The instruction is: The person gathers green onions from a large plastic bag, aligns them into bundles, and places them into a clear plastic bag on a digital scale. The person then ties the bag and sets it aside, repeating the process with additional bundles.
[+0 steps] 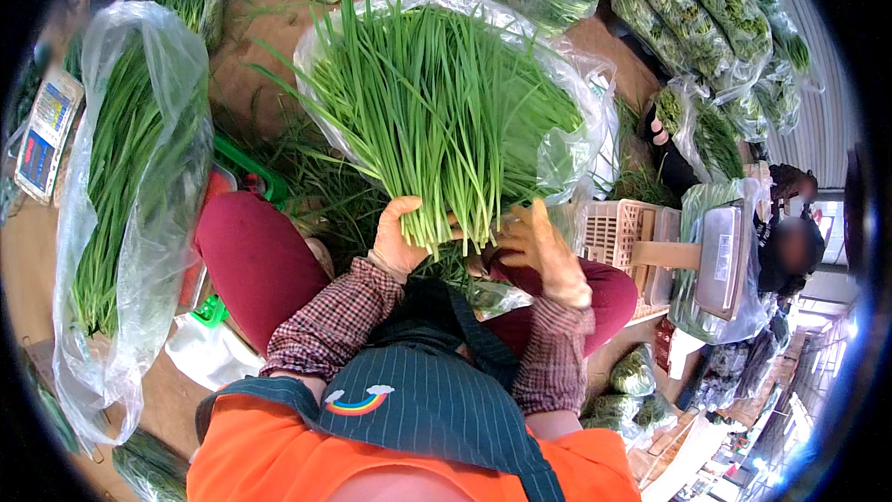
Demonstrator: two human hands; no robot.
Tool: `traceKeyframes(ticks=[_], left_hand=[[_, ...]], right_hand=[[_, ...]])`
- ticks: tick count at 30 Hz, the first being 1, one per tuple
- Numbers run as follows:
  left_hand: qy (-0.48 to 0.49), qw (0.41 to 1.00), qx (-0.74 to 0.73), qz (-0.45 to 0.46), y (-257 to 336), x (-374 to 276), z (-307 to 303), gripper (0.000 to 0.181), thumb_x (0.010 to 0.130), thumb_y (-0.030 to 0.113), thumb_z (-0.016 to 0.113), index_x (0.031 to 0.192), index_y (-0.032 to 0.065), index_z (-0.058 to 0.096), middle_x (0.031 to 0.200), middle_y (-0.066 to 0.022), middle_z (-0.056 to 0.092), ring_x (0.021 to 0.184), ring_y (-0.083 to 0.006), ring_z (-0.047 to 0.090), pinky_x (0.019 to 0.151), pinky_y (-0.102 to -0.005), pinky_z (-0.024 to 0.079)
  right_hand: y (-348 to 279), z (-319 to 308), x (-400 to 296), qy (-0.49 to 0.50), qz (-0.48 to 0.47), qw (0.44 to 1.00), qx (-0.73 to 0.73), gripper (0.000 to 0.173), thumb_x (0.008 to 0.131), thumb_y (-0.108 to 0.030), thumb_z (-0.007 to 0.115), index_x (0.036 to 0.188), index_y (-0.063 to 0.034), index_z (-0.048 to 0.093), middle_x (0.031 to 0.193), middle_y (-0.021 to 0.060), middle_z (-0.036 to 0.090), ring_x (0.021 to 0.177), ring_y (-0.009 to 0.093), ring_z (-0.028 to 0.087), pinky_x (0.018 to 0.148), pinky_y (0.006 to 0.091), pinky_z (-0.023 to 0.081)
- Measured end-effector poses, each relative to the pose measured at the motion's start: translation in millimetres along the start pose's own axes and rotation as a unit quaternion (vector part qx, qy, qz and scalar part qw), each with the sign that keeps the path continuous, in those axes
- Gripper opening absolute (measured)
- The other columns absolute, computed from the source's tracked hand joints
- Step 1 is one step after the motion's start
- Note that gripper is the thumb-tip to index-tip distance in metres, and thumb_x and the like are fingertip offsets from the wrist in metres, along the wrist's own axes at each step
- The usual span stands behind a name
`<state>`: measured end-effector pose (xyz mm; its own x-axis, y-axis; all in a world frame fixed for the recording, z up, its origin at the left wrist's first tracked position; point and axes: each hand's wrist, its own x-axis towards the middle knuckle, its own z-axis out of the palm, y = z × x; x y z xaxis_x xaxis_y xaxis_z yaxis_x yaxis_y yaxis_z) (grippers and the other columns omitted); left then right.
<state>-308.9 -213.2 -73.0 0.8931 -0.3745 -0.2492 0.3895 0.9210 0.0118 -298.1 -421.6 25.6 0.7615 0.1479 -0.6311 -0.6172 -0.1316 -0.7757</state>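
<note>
A wide bunch of long green leafy stalks, probably garlic chives [425, 111], fans out in front of me with its pale cut ends towards my body. My left hand [404, 233], in a pale glove, grips the cut ends from the left, its fingers passing behind them. Just right of those ends is my gloved right hand [540, 244], slightly blurred, fingers apart and holding nothing visible. Beneath and beyond the bunch lies an open clear plastic bag [582, 153] with more of the same greens in it.
A long plastic bag of greens [132, 174] lies left, by a scale with a printed panel [49, 132]. On the right are a plastic crate [617, 223], a scale with a metal pan [721, 258] and stacked bagged greens [704, 14]. Other people are at the far right.
</note>
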Motion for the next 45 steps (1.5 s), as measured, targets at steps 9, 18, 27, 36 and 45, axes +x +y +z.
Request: traceKeyframes(ticks=[9, 18, 27, 36, 45], left_hand=[[0.160, 0.444, 0.848, 0.240, -16.3, 0.7, 14.3, 0.056, 0.078, 0.012, 0.060, 0.126, -0.0025, 0.033, 0.114, -0.0173, 0.053, 0.099, -0.0297, 0.054, 0.083, -0.0319, 0.045], [0.087, 0.373, 0.894, 0.233, -0.2, -43.7, 45.5, 0.073, 0.064, 0.020, 0.072, 0.124, -0.0050, 0.038, 0.126, -0.0262, 0.039, 0.115, -0.0395, 0.040, 0.098, -0.0428, 0.034], [0.026, 0.861, 0.490, 0.136, 4.1, -34.9, 27.3, 0.097, 0.061, 0.011, 0.082, 0.135, 0.0020, 0.020, 0.127, -0.0116, 0.041, 0.117, -0.0218, 0.041, 0.096, -0.0344, 0.037], [0.100, 0.696, 0.706, 0.085, 25.2, -31.6, -40.8, 0.063, 0.055, 0.013, 0.077, 0.110, -0.0007, 0.050, 0.089, -0.0139, 0.061, 0.080, -0.0200, 0.060, 0.069, -0.0319, 0.050], [0.128, 0.101, 0.892, 0.421, 131.1, -145.4, 166.4, 0.054, 0.067, 0.011, 0.058, 0.118, 0.0008, 0.041, 0.070, -0.0098, 0.052, 0.058, -0.0283, 0.057, 0.047, -0.0374, 0.046]], right_hand=[[31.2, 108.4, 62.8, -0.200, -0.126, 0.954, 0.183, 0.061, 0.082, -0.027, 0.063, 0.129, 0.0024, 0.039, 0.121, 0.0125, 0.052, 0.112, 0.024, 0.048, 0.099, 0.0328, 0.035], [76.7, 99.6, 80.8, -0.199, -0.060, 0.878, 0.431, 0.040, 0.077, -0.010, 0.064, 0.114, -0.0017, 0.055, 0.111, 0.0096, 0.059, 0.100, 0.022, 0.056, 0.090, 0.0346, 0.044], [42.7, 98.5, 43.6, -0.213, -0.166, 0.896, 0.351, 0.054, 0.073, -0.009, 0.070, 0.121, -0.0021, 0.049, 0.116, 0.0082, 0.056, 0.106, 0.020, 0.054, 0.094, 0.0315, 0.040], [64.2, 93.2, 61.9, -0.323, -0.188, 0.922, -0.097, 0.060, 0.087, -0.036, 0.056, 0.132, -0.0017, 0.038, 0.132, 0.0123, 0.043, 0.124, 0.020, 0.038, 0.103, 0.0295, 0.029], [-56.9, 234.4, 87.9, -0.284, -0.218, 0.875, 0.326, 0.043, 0.085, -0.021, 0.058, 0.121, -0.0006, 0.047, 0.116, 0.0116, 0.053, 0.102, 0.019, 0.051, 0.087, 0.0325, 0.041]])
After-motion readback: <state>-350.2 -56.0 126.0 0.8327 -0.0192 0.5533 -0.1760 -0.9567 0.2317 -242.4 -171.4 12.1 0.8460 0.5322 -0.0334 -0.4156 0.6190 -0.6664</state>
